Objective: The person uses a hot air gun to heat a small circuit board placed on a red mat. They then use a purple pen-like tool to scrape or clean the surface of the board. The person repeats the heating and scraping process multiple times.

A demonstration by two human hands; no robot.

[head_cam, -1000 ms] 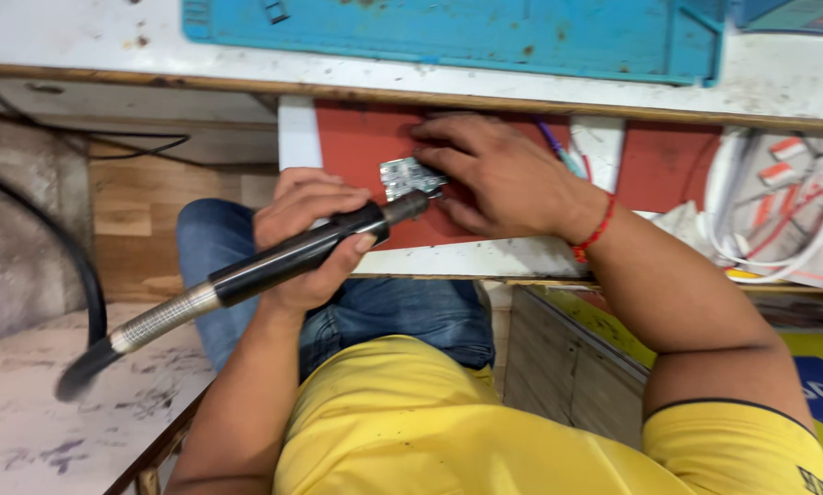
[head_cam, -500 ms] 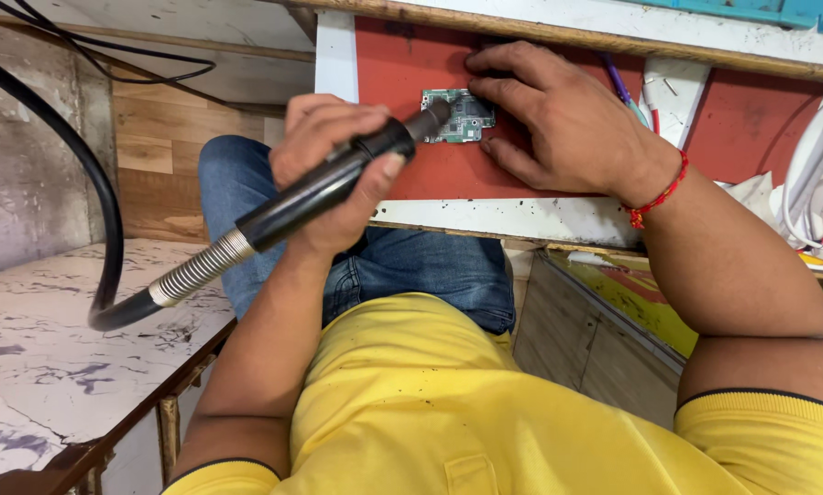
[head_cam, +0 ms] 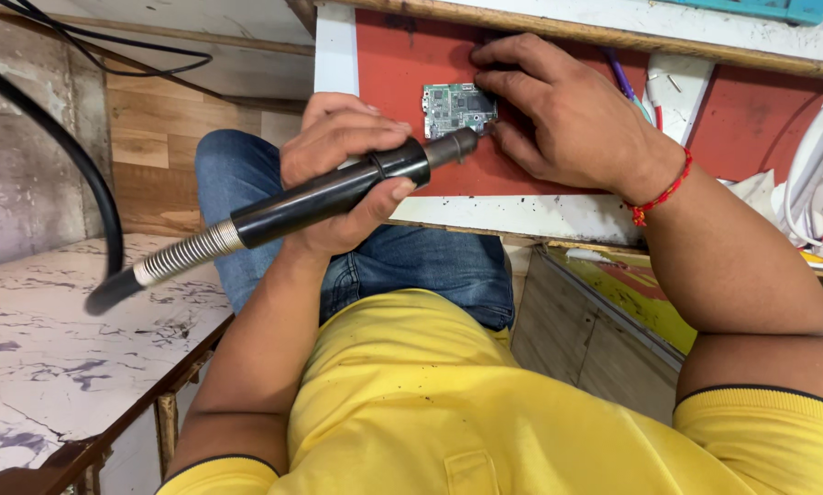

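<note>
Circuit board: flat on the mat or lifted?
Flat. The circuit board lies face-up on the red mat, right hand fingers along its edge, none under it.

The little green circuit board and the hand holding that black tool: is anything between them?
In the head view, only the black tool's metal nozzle spans from the left hand to the circuit board, over the red mat.

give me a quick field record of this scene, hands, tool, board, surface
left hand: left hand wrapped around the black handpiece, nozzle aimed at the board
right hand: right hand resting fingers on the red mat, touching the board's right edge
board: small green circuit board, flat on the mat
surface: red mat on a white-edged shelf
cable: black hose runs from the handpiece's metal spring end
wrist: red thread band
</note>
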